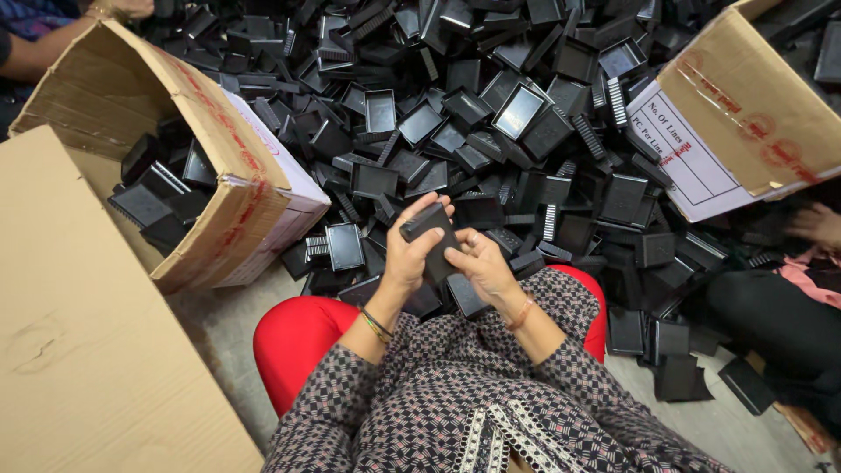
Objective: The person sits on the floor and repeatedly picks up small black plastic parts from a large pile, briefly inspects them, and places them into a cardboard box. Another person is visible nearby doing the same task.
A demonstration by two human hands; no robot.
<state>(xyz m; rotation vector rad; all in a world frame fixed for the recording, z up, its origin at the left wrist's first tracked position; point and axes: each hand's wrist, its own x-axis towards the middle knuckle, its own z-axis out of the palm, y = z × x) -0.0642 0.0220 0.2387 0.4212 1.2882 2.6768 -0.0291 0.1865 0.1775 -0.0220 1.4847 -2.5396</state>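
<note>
Both of my hands hold one black plastic box-shaped part (431, 235) in front of my lap. My left hand (407, 254) wraps its left side, fingers curled over the top edge. My right hand (480, 263) grips its right side, thumb pressed on the face. A huge heap of similar black square parts (491, 123) spreads over the floor just beyond my hands. Bangles sit on both wrists.
An open cardboard box (219, 140) at the left holds several black parts. A flat cardboard sheet (79, 350) lies at lower left. Another carton with a white label (745, 114) stands at upper right. A second person's hand (819, 223) and dark-clothed leg are at right; another person's arm is at top left.
</note>
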